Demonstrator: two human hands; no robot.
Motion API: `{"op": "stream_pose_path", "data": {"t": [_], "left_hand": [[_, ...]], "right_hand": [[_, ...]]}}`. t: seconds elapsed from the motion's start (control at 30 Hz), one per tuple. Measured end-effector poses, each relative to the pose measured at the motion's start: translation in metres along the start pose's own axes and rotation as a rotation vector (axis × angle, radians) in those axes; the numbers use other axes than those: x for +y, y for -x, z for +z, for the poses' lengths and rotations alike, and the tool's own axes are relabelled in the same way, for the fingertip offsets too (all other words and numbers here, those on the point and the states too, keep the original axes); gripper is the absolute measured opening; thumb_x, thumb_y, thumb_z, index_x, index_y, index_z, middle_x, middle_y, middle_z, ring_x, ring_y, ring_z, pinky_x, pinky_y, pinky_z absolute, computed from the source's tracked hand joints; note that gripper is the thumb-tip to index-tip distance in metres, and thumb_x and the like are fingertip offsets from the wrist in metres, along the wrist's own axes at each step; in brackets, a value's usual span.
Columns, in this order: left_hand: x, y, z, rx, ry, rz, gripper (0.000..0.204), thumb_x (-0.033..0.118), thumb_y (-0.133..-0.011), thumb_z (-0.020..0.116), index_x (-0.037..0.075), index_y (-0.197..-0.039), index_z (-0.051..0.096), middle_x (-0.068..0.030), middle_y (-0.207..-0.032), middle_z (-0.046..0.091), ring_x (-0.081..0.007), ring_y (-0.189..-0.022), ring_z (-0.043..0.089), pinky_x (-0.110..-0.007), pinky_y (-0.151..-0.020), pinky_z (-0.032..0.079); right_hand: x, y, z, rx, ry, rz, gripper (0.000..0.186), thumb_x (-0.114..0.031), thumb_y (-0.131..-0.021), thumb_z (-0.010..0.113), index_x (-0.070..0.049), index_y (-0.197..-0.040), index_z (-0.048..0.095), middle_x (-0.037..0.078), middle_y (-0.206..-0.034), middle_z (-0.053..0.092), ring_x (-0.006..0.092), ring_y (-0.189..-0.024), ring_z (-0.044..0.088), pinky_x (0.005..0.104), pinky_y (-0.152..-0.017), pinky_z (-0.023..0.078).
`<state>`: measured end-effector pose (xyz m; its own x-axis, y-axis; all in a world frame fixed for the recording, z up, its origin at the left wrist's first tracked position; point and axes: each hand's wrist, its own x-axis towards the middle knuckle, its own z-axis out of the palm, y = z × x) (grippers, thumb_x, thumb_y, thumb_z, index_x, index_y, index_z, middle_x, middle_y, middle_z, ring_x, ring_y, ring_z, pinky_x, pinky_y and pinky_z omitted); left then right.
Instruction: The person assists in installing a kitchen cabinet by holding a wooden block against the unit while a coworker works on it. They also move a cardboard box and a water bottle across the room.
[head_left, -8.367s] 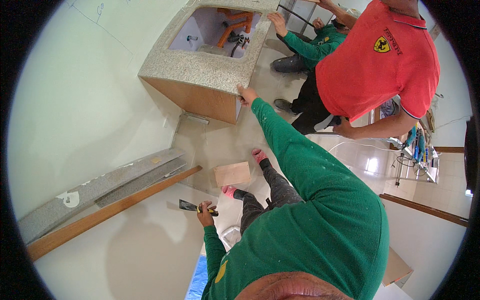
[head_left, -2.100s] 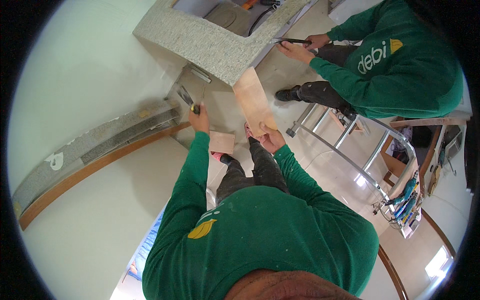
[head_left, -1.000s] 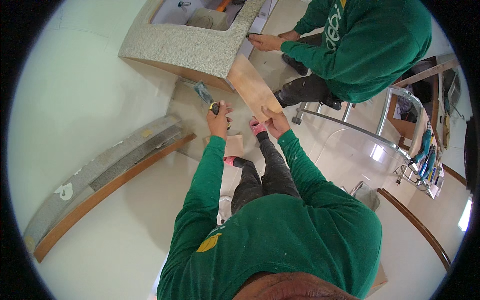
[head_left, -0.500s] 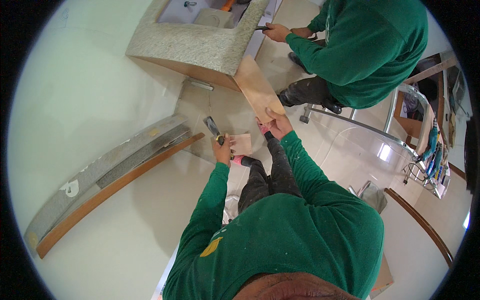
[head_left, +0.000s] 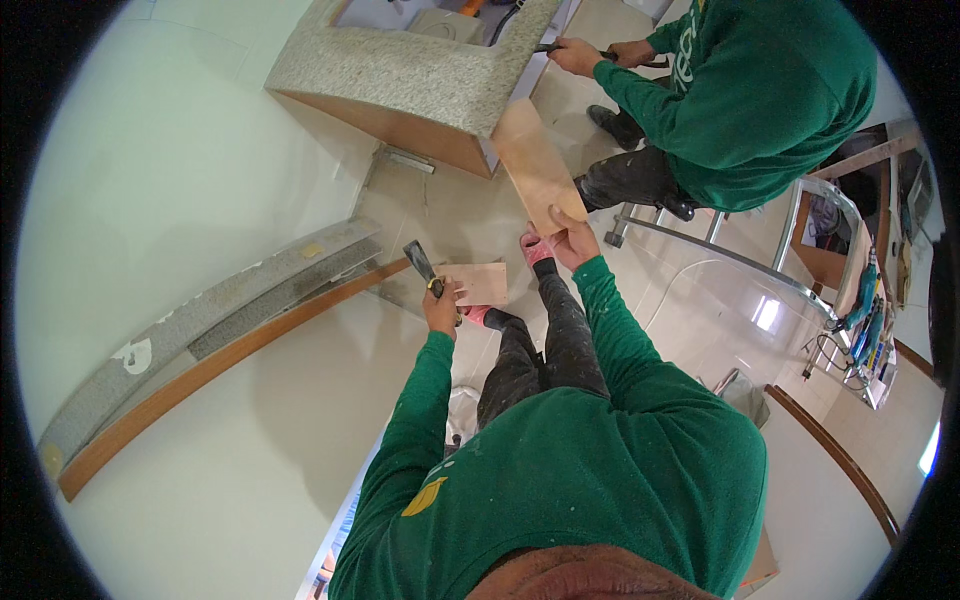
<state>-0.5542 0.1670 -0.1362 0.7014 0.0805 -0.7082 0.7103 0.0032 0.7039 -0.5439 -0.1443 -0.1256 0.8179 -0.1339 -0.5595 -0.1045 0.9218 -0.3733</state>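
My left hand (head_left: 441, 308) is closed round a putty knife (head_left: 419, 261) with a wide dark blade and a black and yellow handle. The same hand also grips a small light-brown wood board (head_left: 482, 283), which sticks out to its right. My right hand (head_left: 574, 240) is closed on the near end of a longer light-brown board (head_left: 538, 160). That board slants away to the far left, its far end by the corner of a speckled stone countertop (head_left: 410, 85); whether they touch I cannot tell.
At the far right a person in a green top (head_left: 765, 100) holds a dark tool. A metal stepladder (head_left: 720, 250) stands on the right, with tools (head_left: 868, 320) on it. Stone strips (head_left: 215, 295) and a long wood strip (head_left: 230, 375) lean along the left wall.
The small board and putty knife have tilted slightly, and more of the board shows. The countertop and co-worker sit a little farther right in the view.
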Motion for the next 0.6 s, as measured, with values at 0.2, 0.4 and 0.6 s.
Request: {"op": "stream_pose_path", "data": {"t": [0.2, 0.4, 0.6], "left_hand": [[0.009, 0.002, 0.003, -0.039, 0.001, -0.003, 0.025, 0.026, -0.101, 0.063, 0.007, -0.117, 0.058, -0.0085, -0.103, 0.071, -0.0180, -0.083, 0.071, -0.028, -0.053, 0.049], [0.006, 0.005, 0.003, -0.041, -0.004, -0.010, 0.030, 0.027, -0.101, 0.064, 0.005, -0.119, 0.057, -0.0115, -0.104, 0.071, -0.0192, -0.084, 0.071, -0.028, -0.049, 0.050], [0.007, 0.003, 0.006, -0.051, -0.053, 0.011, 0.027, 0.030, -0.102, 0.063, 0.008, -0.116, 0.058, -0.0086, -0.103, 0.072, -0.0187, -0.083, 0.071, -0.028, -0.053, 0.048]], "right_hand": [[0.007, -0.010, -0.007, -0.032, -0.024, -0.006, 0.044, -0.011, -0.099, 0.064, -0.001, -0.139, 0.048, 0.014, -0.135, 0.060, 0.0324, -0.121, 0.062, 0.0542, -0.099, 0.056], [0.020, 0.000, -0.009, -0.016, -0.082, 0.065, 0.043, -0.009, -0.098, 0.064, -0.003, -0.138, 0.049, 0.013, -0.135, 0.060, 0.0322, -0.123, 0.061, 0.0549, -0.102, 0.054], [0.021, 0.000, -0.003, 0.009, -0.110, -0.010, 0.042, -0.006, -0.098, 0.063, -0.004, -0.138, 0.050, 0.013, -0.136, 0.060, 0.0319, -0.124, 0.061, 0.0554, -0.101, 0.055]]}}
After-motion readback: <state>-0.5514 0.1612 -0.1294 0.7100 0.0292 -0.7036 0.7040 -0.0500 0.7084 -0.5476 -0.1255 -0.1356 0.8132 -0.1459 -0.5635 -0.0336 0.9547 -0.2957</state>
